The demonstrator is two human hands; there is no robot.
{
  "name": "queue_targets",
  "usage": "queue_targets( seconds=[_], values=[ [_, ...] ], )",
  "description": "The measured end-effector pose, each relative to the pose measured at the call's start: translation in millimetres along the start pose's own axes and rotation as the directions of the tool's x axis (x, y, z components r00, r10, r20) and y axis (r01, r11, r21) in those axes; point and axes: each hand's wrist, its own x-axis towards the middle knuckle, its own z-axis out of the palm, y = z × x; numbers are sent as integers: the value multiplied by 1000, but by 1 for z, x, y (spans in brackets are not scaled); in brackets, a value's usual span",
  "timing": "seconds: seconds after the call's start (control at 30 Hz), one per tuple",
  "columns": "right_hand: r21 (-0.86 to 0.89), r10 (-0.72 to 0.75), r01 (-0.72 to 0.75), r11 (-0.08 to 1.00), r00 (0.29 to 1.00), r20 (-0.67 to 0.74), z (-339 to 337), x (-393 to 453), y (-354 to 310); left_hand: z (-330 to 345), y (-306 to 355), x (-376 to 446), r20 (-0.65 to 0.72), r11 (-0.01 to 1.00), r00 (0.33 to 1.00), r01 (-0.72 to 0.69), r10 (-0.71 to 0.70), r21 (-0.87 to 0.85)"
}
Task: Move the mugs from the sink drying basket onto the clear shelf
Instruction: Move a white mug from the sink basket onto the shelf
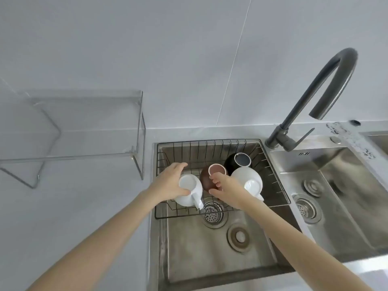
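Note:
A wire drying basket [212, 143] sits across the left sink bowl and holds several upside-down mugs. My left hand [170, 183] wraps around a white mug [189, 192] at the basket's left, its handle pointing toward me. My right hand [225, 185] reaches over a brown mug [206, 179] in the middle, fingers curled at its side; whether it grips the mug is unclear. A black mug [237, 161] lies behind, and another white mug [249, 179] sits at the right. The clear shelf [84, 122] stands on the counter to the left, with nothing on it.
A dark curved faucet [327, 87] rises behind the divider between the two sink bowls. The right bowl [336, 198] has two drains. Below the basket, the left bowl shows a strainer [212, 213]. A grey counter [73, 206] spreads left of the sink.

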Motion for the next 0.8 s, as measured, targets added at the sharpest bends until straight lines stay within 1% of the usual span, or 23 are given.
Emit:
queue_targets(
  seconds=[0.1, 0.2, 0.33, 0.4, 0.47, 0.53, 0.63, 0.7, 0.8],
  values=[
    [56, 27, -28, 998, 999, 21, 15, 7, 3, 8, -7, 5, 54, 1000, 999, 4, -5, 28],
    [86, 93, -99, 991, 993, 71, 32, 16, 5, 19, -17, 11, 86, 999, 996, 12, -16, 48],
    [125, 138, -147, 981, 987, 76, 46, 26, 4, 23, -19, 22, 100, 964, 995, -42, 17, 261],
    [107, 150, -156, 982, 987, 65, 51, 28, 1, 25, -19, 27, 127, 948, 992, -48, 9, 313],
    [84, 167, -173, 981, 983, 74, 57, 30, 0, 29, -20, 30, 149, 957, 989, -32, -12, 289],
    [74, 173, -178, 981, 982, 73, 61, 31, -2, 30, -21, 31, 140, 970, 990, -8, -26, 241],
    [100, 179, -184, 978, 982, 60, 62, 35, -3, 30, -23, 34, 125, 977, 992, 7, -34, 213],
    [190, 193, -195, 962, 981, 26, 58, 34, -4, 27, -23, 35, 126, 988, 990, 41, -59, 146],
    [322, 194, -162, 933, 978, -70, 49, 32, -4, 20, -21, 35, 100, 995, 990, 95, -99, 41]
  ],
)
